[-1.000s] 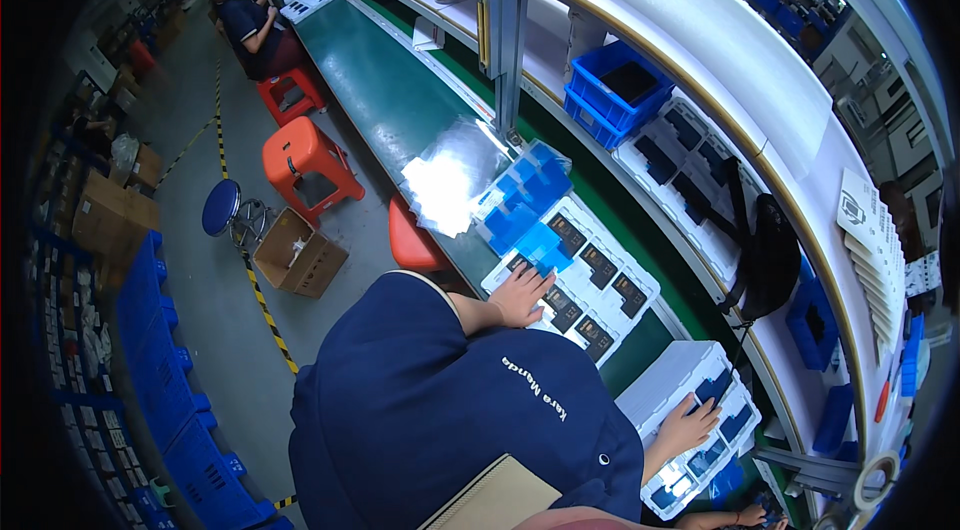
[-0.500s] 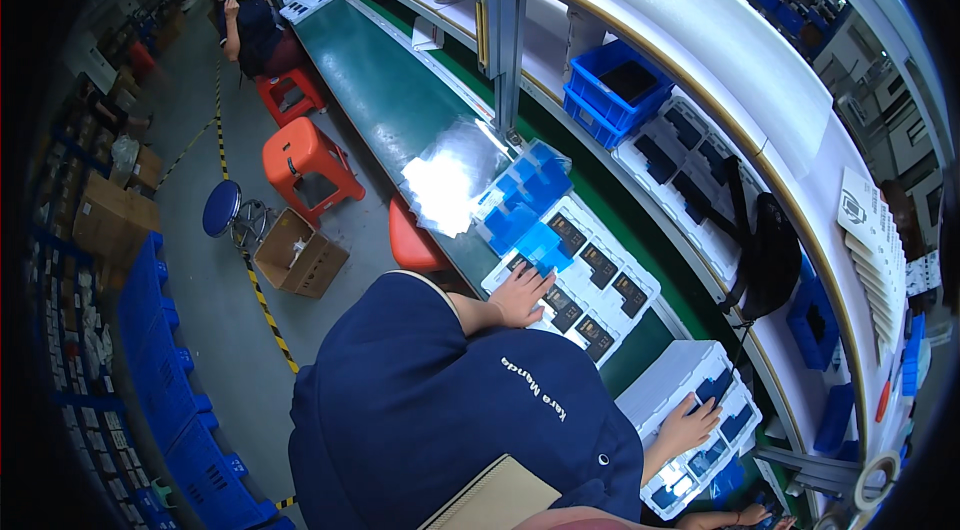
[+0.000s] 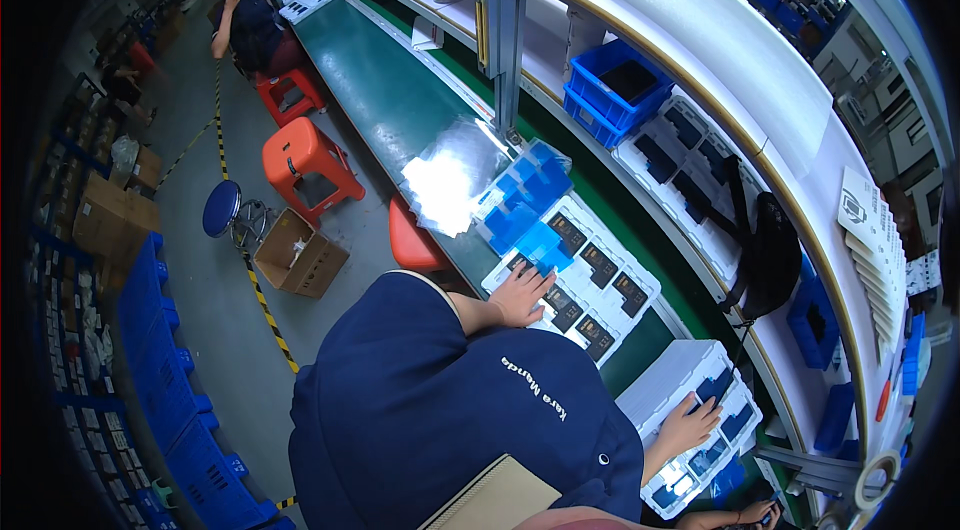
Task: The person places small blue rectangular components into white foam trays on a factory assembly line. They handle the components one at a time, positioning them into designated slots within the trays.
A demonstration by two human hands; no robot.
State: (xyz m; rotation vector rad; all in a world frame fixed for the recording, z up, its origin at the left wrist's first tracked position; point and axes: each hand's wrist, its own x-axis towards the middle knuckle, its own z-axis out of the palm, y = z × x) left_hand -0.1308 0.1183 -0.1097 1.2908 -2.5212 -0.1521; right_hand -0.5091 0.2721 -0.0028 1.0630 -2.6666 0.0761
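The right hand (image 3: 688,426) lies open across the near edge of a stack's top white tray (image 3: 741,392), among dark blue pieces (image 3: 738,421). The left hand (image 3: 517,296) rests open on another tray's (image 3: 584,288) near edge; black parts (image 3: 600,267) fill its compartments. Beyond, blue bins (image 3: 600,122) line the shelf's (image 3: 545,35) front edge.

White lettering (image 3: 534,388) marks the navy shirt (image 3: 420,380), while gold print on black parts (image 3: 600,267) is illegible.
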